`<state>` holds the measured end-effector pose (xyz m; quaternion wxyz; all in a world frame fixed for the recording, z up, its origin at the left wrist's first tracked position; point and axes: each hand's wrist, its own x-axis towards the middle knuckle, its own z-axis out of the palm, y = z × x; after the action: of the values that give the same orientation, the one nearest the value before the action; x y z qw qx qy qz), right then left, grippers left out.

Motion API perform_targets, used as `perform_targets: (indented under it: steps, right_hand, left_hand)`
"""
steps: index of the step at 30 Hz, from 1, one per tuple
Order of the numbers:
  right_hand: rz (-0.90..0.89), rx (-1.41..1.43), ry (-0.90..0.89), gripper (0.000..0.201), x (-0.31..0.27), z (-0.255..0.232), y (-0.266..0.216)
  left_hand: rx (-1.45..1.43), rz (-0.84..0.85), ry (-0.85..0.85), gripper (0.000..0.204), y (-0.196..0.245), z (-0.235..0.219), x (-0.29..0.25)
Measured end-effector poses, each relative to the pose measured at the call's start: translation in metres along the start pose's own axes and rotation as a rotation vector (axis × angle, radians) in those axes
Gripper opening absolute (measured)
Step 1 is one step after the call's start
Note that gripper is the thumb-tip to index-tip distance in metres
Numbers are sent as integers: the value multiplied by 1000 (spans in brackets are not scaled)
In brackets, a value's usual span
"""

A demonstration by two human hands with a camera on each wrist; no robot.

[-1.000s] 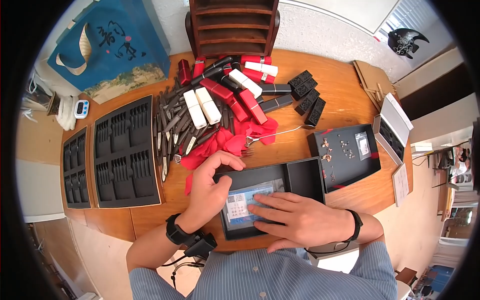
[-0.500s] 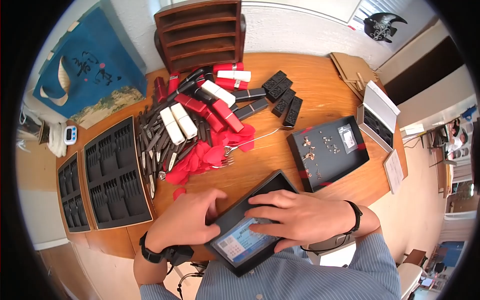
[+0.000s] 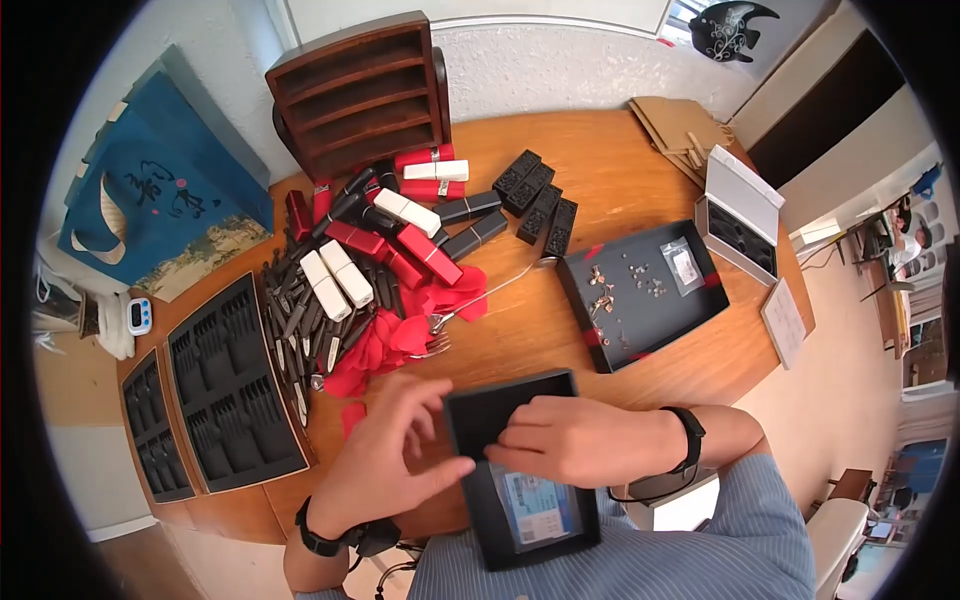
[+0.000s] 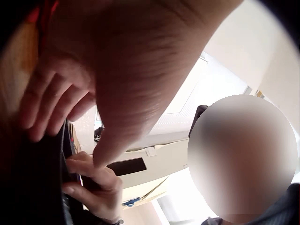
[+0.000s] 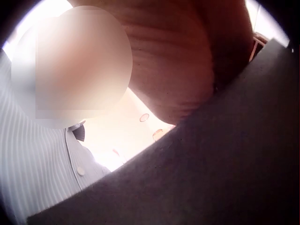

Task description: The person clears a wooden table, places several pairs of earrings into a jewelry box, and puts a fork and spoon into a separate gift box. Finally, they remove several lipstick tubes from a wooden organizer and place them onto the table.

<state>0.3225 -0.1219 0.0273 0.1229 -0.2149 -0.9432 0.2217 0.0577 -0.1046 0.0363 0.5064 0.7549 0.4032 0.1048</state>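
A black two-compartment box [image 3: 478, 412] stands at the table's front edge close to my shirt, its lengthwise side pointing away from me. In its near compartment lies a clear packet with a blue-and-white printed card [image 3: 540, 505]. My right hand [image 3: 570, 435] reaches over the right wall, its bent fingers gripping the box at the divider; the fingertips are hidden. At the left wall is my left hand [image 3: 385, 450], thumb tip right at the rim and fingers loosely extended. The left wrist view shows the left fingers [image 4: 51, 103] along the box's dark wall.
A shallow black tray [image 3: 640, 340] holds small metal pieces and a clear bag. Red, white and black tubes, dark handled pieces, red petals [image 3: 375, 350] and forks crowd the left centre. Black fork-shaped trays [image 3: 235, 400] lie left; a wooden shelf [image 3: 355, 95] stands behind.
The box has turned from sideways to lengthwise and come closer to my body. My right fingers have moved from the packet to the divider, and my left hand has shifted along the wall.
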Motion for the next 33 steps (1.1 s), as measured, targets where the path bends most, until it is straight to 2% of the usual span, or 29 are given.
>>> perform_targets:
  steps: [1,5,7,8,10,12,14,15,16,18,19,20,22,23,24,25,26,27,28,30,31,33]
  right_hand:
    - [-83,29,-4,36,1,2,-1]
    - [-152,49,57,37,3,4,2]
    - [-169,46,110,37,2,2,4]
    - [-156,37,114,37,1,-1,6]
    - [-85,38,148,38,-1,-8,11]
    - [-48,39,192,39,-1,-17,9]
    - [90,57,240,44,-3,-29,9]
    - [150,14,224,50,-6,-35,9]
    - [155,9,230,50,-9,-36,10]
    - [317,6,144,54,-16,-38,13]
    - [321,-47,151,44,-18,-39,12]
    - [333,-54,158,44,-19,-40,12]
    - [355,-43,-99,29,-21,-38,14]
    - [365,-44,-97,29,-20,-35,14]
    - [343,-70,8,23,-18,-31,13]
    - [319,-95,115,17,-16,-28,13]
    - [322,-98,118,17,-15,-26,14]
    - [332,-91,172,16,-14,-24,16]
    - [343,-84,227,14,-13,-22,18]
    - [316,-61,294,14,-11,-16,28]
    - [283,-37,356,14,-11,-15,31]
    - [290,-8,356,13,-10,-15,31]
  left_hand:
    - [86,169,292,63,-2,3,3]
    - [147,234,296,61,-12,10,11]
    - [229,365,210,56,-24,15,13]
    - [229,378,202,56,-21,13,11]
    - [139,155,166,55,-11,9,4]
    - [174,160,174,62,-10,6,2]
    - [267,24,244,71,-3,2,-1]
    - [193,-81,151,75,4,-7,-3]
    - [197,-75,147,75,7,-12,-5]
    - [271,-132,109,77,7,-15,-10]
    - [292,-120,135,72,6,-14,-10]
    - [296,-108,127,72,7,-13,-9]
    - [211,-204,226,61,7,-10,-9]
    - [217,-129,313,42,-2,-8,-7]
    - [216,-123,309,42,-9,-7,-4]
    - [259,-27,350,35,-13,-8,-1]
    - [302,71,392,28,-13,-8,2]
    - [258,-29,436,24,3,-4,5]
    - [259,-23,433,24,-1,-4,8]
    - [466,186,451,24,-15,-3,10]
    - [461,122,428,23,-17,-3,7]
    - [454,128,400,21,-14,-5,8]
